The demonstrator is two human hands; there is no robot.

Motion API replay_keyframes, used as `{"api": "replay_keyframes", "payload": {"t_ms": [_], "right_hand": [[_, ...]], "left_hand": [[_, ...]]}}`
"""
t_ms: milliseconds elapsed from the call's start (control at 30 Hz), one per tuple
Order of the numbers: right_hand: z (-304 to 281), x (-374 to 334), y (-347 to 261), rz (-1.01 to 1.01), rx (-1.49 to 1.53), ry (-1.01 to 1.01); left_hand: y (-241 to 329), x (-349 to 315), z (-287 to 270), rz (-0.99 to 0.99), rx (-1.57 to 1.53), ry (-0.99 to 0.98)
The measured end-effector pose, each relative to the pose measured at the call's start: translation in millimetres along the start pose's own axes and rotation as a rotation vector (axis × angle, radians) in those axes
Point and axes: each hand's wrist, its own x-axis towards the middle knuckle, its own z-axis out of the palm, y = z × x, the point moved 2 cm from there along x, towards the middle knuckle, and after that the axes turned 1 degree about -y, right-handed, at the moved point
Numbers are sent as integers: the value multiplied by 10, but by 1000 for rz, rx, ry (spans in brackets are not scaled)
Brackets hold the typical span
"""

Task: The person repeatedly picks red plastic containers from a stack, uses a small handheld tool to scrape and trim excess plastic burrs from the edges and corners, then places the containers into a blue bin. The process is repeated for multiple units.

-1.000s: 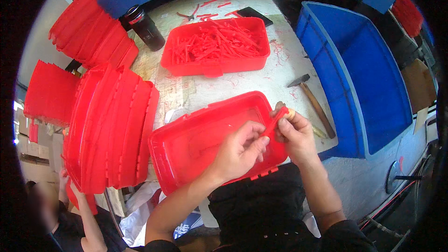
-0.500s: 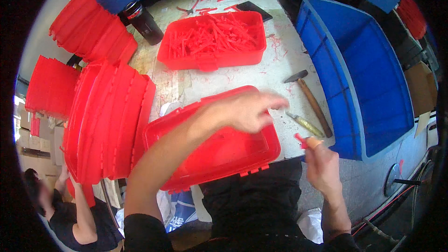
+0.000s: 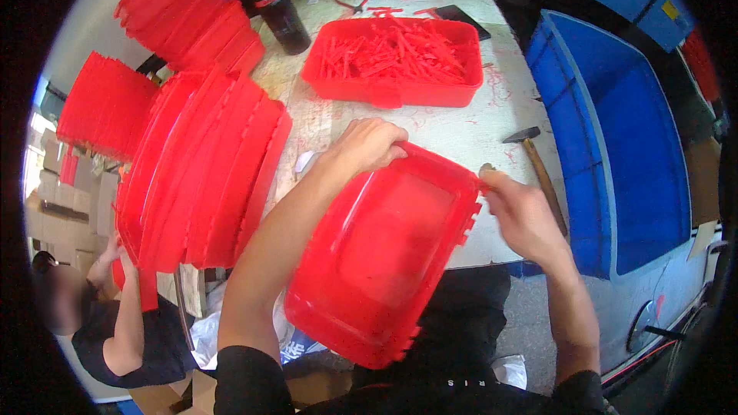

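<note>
A shallow red plastic box lid (image 3: 377, 253) with notched hinge tabs along one long edge is tilted in front of me, one end near my lap. My left hand (image 3: 369, 144) grips its far edge, fingers curled over the rim. At the lid's right corner is my right hand (image 3: 526, 211), its fingers closed and the fingertips against the tabbed edge. Whatever they pinch there is too small to make out. Beyond the lid stands a red box (image 3: 354, 91) filled with thin red plastic strips (image 3: 396, 54).
Tall stacks of red plastic shells (image 3: 200, 177) rise at the left, with a dark tumbler (image 3: 280, 19) behind. A hammer (image 3: 542, 177) lies right of my hand, beside a large blue crate (image 3: 607, 154). Pliers (image 3: 356, 4) lie at the back. Another person (image 3: 127, 323) works at lower left.
My left hand has moved from above the lid to its far edge. The lid has turned and tilted up. My right hand, which held a small red piece, has come to the lid's corner.
</note>
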Motion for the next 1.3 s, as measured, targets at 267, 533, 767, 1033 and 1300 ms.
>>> {"api": "replay_keyframes", "payload": {"t_ms": [267,533,767,1033,1300], "right_hand": [[892,661,-223,-307,-715,-149],[989,666,-235,-356,-762,-91],[1049,670,-245,-350,-723,-51],[1077,665,-267,16,-552,-167],[1022,766,-193,31,-549,-141]], "left_hand": [[-150,-314,163,-52,-182,-57],[-84,-193,134,-13,-170,-162],[-82,-241,185,-43,-116,-73],[-21,-229,141,-95,-165,-111],[66,-209,165,-158,-136,-67]]}}
